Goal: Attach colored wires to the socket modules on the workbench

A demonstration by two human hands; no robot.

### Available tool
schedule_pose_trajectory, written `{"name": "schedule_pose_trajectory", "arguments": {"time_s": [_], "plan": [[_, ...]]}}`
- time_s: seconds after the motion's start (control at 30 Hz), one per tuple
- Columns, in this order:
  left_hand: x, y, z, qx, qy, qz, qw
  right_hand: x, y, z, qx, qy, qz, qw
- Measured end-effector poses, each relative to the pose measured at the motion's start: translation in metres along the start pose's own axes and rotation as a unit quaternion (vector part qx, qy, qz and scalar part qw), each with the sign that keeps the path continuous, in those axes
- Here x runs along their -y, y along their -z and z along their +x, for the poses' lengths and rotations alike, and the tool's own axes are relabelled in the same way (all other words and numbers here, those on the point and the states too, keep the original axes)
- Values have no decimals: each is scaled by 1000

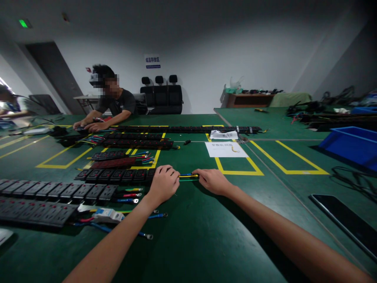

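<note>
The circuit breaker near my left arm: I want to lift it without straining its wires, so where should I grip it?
Probably grip the breaker across its white body, coming from above. Red and blue wires run from it along the table, so leave those alone.

White walls (206, 59), black chairs (161, 94) at back, green exit light (23, 23), dim rm.

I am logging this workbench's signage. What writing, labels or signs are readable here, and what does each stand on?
"成品存放区": blue sign on the back wall, small, so this reading is unsure.
Green lit sign near the ceiling: no text legible.
White sheet on the table: a printed heading, too blurred to read.
White bag behind it: print too small to read.
Socket strips: no markings legible.
</note>
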State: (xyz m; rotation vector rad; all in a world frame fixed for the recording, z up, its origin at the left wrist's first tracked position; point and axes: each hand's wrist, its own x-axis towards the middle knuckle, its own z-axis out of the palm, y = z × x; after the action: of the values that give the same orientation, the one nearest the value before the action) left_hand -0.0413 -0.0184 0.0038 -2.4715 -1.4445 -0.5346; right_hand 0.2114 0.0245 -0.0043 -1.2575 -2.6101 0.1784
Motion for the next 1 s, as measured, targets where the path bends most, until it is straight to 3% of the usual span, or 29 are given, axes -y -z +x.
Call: {"name": "schedule_pose_trajectory", "arguments": {"time_s": [1.0], "plan": [[0, 0, 0, 4, 0, 3, 1000, 0, 1, 0, 2, -2, -7, 1000]]}}
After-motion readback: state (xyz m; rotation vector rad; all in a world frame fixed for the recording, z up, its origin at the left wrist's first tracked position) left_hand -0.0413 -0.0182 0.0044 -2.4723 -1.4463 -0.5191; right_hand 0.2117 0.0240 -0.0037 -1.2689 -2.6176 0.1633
